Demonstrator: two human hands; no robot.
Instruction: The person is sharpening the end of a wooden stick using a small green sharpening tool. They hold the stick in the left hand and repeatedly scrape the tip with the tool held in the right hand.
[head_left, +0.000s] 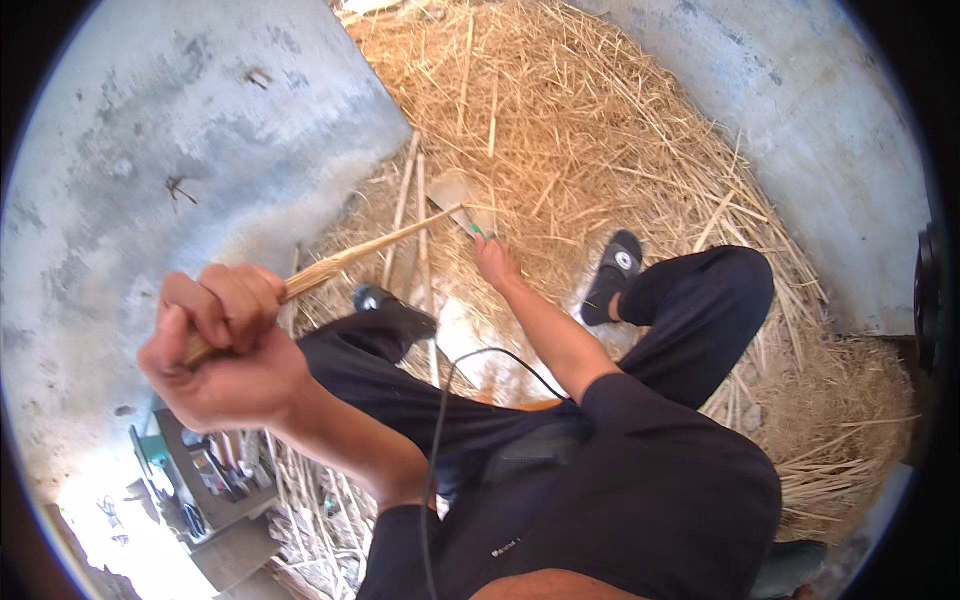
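My left hand (230, 350) is raised at the left, its fingers wrapped round the thick end of a pale, split bamboo-like stick (370, 248). The stick slants up to the right, over my knee, and narrows toward its tip. Beyond my knees, my right hand (496, 262) is closed on a knife with a green handle (477, 231). Its blade (448, 210) points up and left, close to the stick's tip; whether the two touch I cannot tell. My fingers partly hide the knife's handle.
Straw-coloured shavings (570, 120) cover the floor ahead, with long strips (422, 195) among them. Blue-grey walls (200, 110) stand on both sides. A dark cable (437, 440) runs across my lap. At lower left, a shelf (235, 515) holds several small items beside a bright opening.
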